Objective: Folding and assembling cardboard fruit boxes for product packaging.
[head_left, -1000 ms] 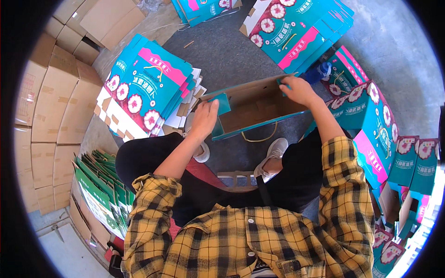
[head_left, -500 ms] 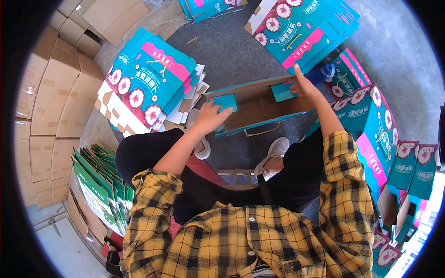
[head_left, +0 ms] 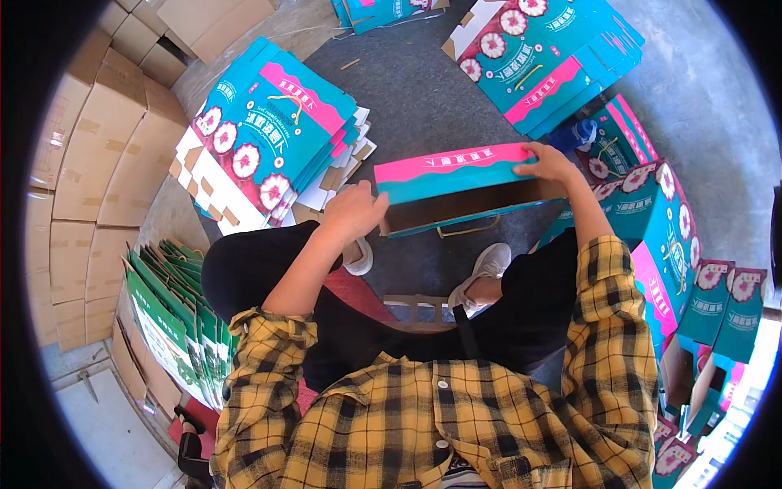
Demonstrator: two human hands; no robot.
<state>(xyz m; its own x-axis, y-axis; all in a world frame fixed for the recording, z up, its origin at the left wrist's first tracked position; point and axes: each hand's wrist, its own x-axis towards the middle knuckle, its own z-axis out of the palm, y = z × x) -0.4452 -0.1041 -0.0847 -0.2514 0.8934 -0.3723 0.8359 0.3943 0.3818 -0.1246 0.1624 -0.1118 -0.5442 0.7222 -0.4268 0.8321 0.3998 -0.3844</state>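
The half-formed teal and pink carton (head_left: 456, 191) lies crosswise just ahead of the knees, long axis left to right, the left hand (head_left: 355, 213) gripping its near-left end, the right hand (head_left: 551, 163) clasping its far-right top edge.

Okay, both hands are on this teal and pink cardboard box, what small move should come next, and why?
Probably press the left end square. The teal and pink cardboard box lies on its side, its brown inside facing the person; the right hand steadies its top right edge, while the left hand sits at its open left end.
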